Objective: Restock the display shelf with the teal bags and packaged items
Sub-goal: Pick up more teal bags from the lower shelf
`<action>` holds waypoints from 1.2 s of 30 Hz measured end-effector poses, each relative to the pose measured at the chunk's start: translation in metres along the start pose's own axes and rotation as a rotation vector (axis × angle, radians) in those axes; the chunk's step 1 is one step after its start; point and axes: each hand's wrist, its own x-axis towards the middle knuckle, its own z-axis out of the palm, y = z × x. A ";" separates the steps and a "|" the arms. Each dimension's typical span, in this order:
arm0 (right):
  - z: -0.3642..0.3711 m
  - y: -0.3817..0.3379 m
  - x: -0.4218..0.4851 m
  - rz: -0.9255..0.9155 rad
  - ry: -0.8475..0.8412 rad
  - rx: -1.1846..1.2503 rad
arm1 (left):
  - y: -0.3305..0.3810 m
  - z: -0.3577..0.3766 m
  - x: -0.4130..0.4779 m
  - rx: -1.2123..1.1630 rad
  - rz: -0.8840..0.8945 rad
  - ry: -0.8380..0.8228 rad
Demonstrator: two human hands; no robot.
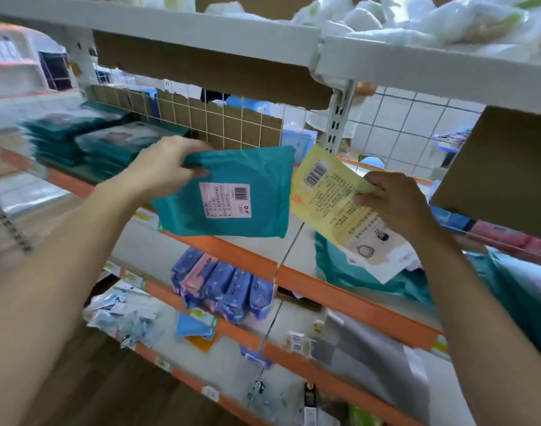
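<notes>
A teal bag (232, 195) with a white barcode label is held tilted above the shelf (247, 256); a yellow packet (324, 198) is held just beside it. More teal bags (63, 130) are stacked at the left.

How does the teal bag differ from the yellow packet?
Colour: the teal bag is plain teal; the yellow packet is yellow, white at its lower end.
Print: the teal bag bears one white barcode sticker; the yellow packet is covered in text.
Grip: the left hand holds the teal bag by an upper corner; the right hand pinches the yellow packet's side edge.
Both are flat, barcodes facing the camera.
</notes>
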 end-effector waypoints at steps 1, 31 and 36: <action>0.008 -0.009 0.006 -0.002 -0.012 0.002 | -0.012 -0.006 -0.003 0.007 -0.011 0.010; 0.206 -0.179 0.219 0.007 -0.112 0.042 | -0.283 -0.082 0.119 0.020 -0.044 -0.059; 0.225 -0.194 0.229 0.123 -0.085 0.020 | -0.313 -0.084 0.147 -0.031 -0.010 -0.146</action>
